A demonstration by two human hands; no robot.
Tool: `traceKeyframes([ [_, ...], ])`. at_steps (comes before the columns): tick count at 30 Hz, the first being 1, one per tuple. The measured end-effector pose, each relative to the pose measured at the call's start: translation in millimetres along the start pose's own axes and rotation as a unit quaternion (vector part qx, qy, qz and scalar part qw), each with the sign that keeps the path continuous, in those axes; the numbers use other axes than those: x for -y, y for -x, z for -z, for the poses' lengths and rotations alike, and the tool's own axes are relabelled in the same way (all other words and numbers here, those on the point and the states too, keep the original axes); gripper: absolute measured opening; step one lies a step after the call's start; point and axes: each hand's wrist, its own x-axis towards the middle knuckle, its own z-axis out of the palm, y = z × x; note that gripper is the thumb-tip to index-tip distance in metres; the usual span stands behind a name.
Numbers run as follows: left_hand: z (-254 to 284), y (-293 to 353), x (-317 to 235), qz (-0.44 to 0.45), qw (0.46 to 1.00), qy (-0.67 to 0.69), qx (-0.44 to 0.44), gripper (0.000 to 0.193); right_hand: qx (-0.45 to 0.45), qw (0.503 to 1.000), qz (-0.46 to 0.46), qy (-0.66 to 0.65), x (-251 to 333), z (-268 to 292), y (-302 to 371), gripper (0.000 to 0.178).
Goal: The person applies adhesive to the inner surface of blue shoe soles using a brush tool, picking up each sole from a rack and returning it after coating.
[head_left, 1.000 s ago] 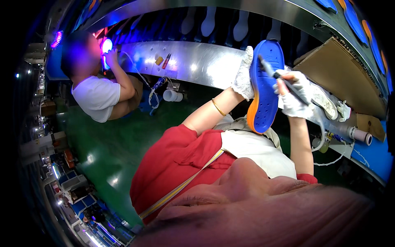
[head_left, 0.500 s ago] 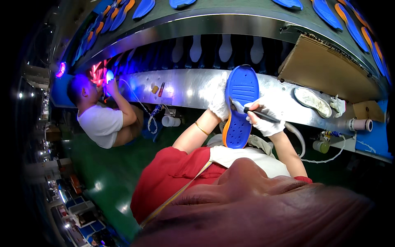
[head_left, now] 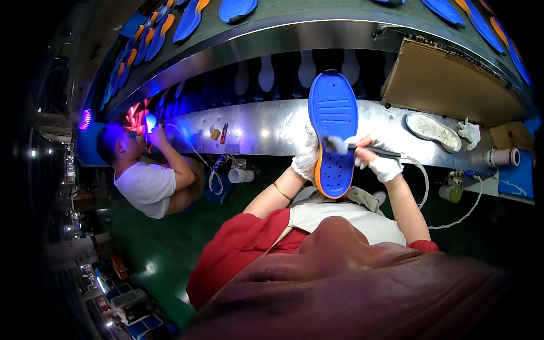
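A blue shoe sole with an orange side edge is held upright before me, ridged in its upper part and dotted with holes lower down. My left hand, in a white glove, grips it by the left edge; the fingers behind it are hidden. In my right hand, gloved with bare fingertips, is a brush with a black handle. Its pale bristles, blurred by motion, lie over the middle of the sole. A whitish hose runs from the handle's end.
A metal ledge spans the front, with a cardboard box, a white sole and a glove at its right. Behind is a conveyor carrying several blue-orange soles. A co-worker sits at left, near small tools.
The brush has shifted slightly right across the sole, its handle now more level. The sole stands a little higher in the view and more upright. My left hand keeps its grip.
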Motion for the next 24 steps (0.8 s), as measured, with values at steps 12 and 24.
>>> traceKeyframes([
  [12, -6, -36, -19, -0.083, 0.974, 0.126, 0.172, 0.103, 0.040, 0.997, 0.037, 0.049, 15, -13, -10, 0.013],
  [24, -50, -43, -49, -0.249, 0.946, 0.067, 0.196, 0.114, -0.001, 1.000, 0.008, -0.007, 24, -27, -17, 0.013],
])
